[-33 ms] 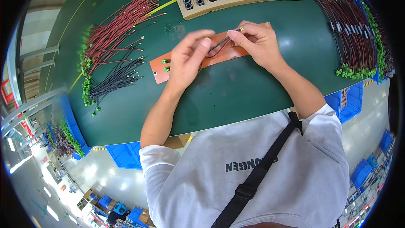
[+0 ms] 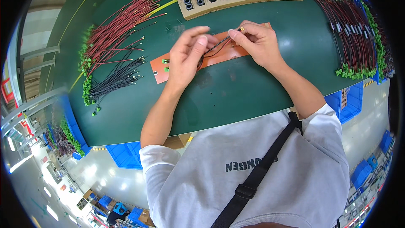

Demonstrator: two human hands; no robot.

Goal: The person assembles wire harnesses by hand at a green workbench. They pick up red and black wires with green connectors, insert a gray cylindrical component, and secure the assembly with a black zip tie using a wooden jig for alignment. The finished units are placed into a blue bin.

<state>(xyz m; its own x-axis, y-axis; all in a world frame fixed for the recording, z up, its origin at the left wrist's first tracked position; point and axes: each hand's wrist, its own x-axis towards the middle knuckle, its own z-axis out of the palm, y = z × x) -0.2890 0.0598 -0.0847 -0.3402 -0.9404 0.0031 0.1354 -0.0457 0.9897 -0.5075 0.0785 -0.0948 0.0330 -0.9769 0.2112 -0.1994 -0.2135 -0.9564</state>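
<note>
My right hand [image 2: 258, 44] pinches the metal-tipped ends of a pair of thin dark wires [image 2: 219, 45] between thumb and fingers. From there the wires run left and curl round beside my left hand [image 2: 187, 57]. That hand is raised with thumb and index finger apart; its other fingers are partly hidden and near the wires. Beneath both hands lies a long orange-brown board [image 2: 230, 54], slanting up to the right. On its left part, by my left wrist, sit small green connectors [image 2: 166, 61], partly covered by the hand.
Red wires [image 2: 122, 21] and black wires [image 2: 116, 78] with green connectors lie fanned at left. A tan slotted tray [image 2: 249, 1] holding dark rings stands at the back. More bundled wires [image 2: 354, 34] lie at right. Blue bins [image 2: 124, 155] are below the green table's [image 2: 236, 97] near edge.
My left hand has shifted slightly left, its fingers drawing back from the wires, so more of the wire loop shows. My right hand keeps its pinch in nearly the same place.
</note>
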